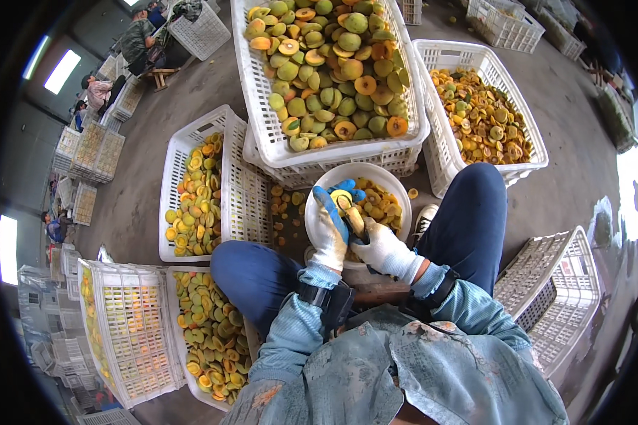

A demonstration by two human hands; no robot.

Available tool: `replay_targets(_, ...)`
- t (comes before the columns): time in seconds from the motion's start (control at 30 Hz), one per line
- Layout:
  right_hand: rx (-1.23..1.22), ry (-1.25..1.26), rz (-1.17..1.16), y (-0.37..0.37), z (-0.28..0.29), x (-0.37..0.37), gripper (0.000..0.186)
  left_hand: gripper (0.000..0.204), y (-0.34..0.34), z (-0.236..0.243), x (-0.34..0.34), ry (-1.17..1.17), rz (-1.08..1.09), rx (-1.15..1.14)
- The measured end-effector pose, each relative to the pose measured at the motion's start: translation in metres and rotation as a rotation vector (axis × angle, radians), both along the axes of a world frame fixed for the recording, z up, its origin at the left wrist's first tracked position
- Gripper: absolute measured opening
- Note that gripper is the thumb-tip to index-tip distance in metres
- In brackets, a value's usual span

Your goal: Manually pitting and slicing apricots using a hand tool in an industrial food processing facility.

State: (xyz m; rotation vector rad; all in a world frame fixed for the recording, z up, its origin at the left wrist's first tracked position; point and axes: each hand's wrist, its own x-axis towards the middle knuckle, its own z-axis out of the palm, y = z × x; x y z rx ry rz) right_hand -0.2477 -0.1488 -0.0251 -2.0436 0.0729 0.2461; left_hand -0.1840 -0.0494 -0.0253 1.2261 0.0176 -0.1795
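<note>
My left hand (330,230), in a white glove with blue-coated fingers, is closed around a cut yellow fruit (343,201) that looks like a peach half. In my white-gloved right hand (386,249) is a short tool with a scoop-like metal end (354,222), held against the fruit. Its exact kind is hard to make out. Both hands are over a round white bucket (407,205) between my knees, partly filled with cut fruit pieces (381,203). Just beyond it, a white plastic crate (262,124) heaped with green and orange fruit, many halved, rests on another crate.
At right stands a crate (432,134) of smaller orange pieces; at left are crates (227,170) of fruit halves. A white crate (556,283) lies tilted at the lower right. Fruit bits (285,205) litter the floor beside the bucket. People (136,39) sit among crates farther left.
</note>
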Motion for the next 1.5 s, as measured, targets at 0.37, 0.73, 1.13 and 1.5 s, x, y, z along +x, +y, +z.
replay_targets(0.37, 0.544, 0.353, 0.181, -0.025, 0.014, -0.001, 0.031, 0.063, 0.007, -0.012, 0.005, 0.254, -0.262, -0.112)
replay_targets(0.73, 0.958, 0.703, 0.131, -0.027, 0.017, -0.004, 0.017, 0.057, 0.004, -0.01, -0.001, 0.164, -0.119, -0.176)
replay_targets(1.13, 0.876, 0.622, 0.056, -0.017, 0.007, -0.011, 0.014, 0.057, 0.004, -0.025, 0.0, 0.274, -0.097, -0.21)
replay_targets(1.5, 1.021, 0.594, 0.17, -0.008, 0.02, -0.024, 0.018, 0.059, 0.046, -0.083, 0.018, 0.414, -0.16, -0.341)
